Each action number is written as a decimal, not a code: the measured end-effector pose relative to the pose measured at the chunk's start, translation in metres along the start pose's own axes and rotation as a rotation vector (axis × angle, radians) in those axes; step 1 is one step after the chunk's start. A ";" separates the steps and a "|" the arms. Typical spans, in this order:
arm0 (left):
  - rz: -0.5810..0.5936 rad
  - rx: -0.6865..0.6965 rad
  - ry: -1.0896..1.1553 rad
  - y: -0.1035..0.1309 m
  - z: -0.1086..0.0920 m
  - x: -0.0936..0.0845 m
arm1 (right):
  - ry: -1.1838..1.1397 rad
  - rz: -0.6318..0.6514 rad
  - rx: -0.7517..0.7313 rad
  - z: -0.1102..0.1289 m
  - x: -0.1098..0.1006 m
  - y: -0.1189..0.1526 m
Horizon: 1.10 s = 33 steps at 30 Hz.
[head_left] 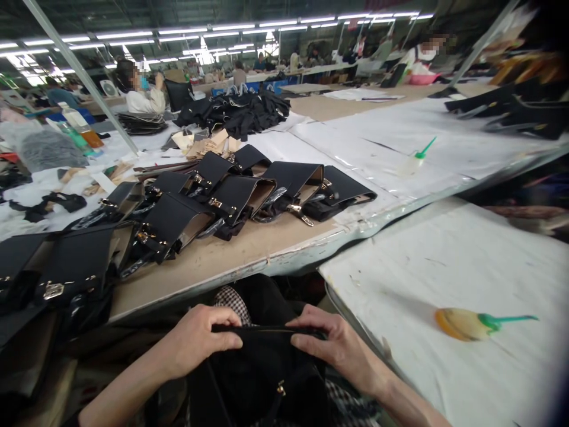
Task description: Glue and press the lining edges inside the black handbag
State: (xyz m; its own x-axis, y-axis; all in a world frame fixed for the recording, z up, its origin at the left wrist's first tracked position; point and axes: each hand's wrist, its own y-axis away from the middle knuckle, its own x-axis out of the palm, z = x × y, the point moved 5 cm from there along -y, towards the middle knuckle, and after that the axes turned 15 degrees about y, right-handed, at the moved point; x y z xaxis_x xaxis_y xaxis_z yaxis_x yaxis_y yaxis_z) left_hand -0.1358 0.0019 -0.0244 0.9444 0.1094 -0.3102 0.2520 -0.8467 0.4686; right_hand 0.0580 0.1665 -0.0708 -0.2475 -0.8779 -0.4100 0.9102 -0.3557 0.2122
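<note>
Busy workshop floor, long tables running toward the top of the frame under rows of strip lights, other people working way off in the upper left and upper right. All the action is at the bottom centre, below the table edge, in the person's lap.

Both hands are on a black bag [262, 379] down there. Its top rim runs pretty much left to right across the frame, a thin dark strip between the two hands. The left hand [202, 338] has its fingers curled over the left end of that rim, thumb tucked under, so it's pinching it. The right hand [333, 347] does the same on the right end, fingers folded down over the edge. Neither hand is nearer than the other; they sit level, one at each end, with the bag body hanging down toward the bottom edge. A small gold buckle [281, 389] shows on the bag's front, below and between the hands.

Up on the brown table [231, 252], middle left of the frame, there's a row of finished black bags [222, 196] lying overlapped. On the white table [444, 261] at right lies an orange glue bottle [466, 324] with a green nozzle, well apart from the hands.
</note>
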 end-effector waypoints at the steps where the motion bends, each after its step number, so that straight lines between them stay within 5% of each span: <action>1: 0.000 0.002 0.007 0.000 0.000 0.001 | 0.007 -0.013 0.001 0.000 0.000 0.000; 18: -0.009 -0.007 0.207 -0.006 0.009 0.012 | 0.100 -0.058 -0.013 0.007 0.002 0.003; 24: -0.047 -0.007 0.179 -0.005 0.014 0.013 | 0.120 0.159 -0.060 0.015 -0.002 -0.008; 30: -0.048 0.020 0.194 -0.007 0.014 0.015 | 0.178 0.530 -0.079 0.023 0.007 -0.030; 33: -0.042 0.027 0.210 -0.008 0.014 0.017 | 0.363 0.569 -0.207 0.041 0.019 -0.045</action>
State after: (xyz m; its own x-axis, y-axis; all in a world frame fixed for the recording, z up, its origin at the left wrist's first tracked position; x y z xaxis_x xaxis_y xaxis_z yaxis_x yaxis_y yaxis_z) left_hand -0.1245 0.0031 -0.0444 0.9572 0.2485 -0.1482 0.2888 -0.8525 0.4357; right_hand -0.0013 0.1530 -0.0513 0.3793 -0.7342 -0.5631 0.9187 0.2264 0.3236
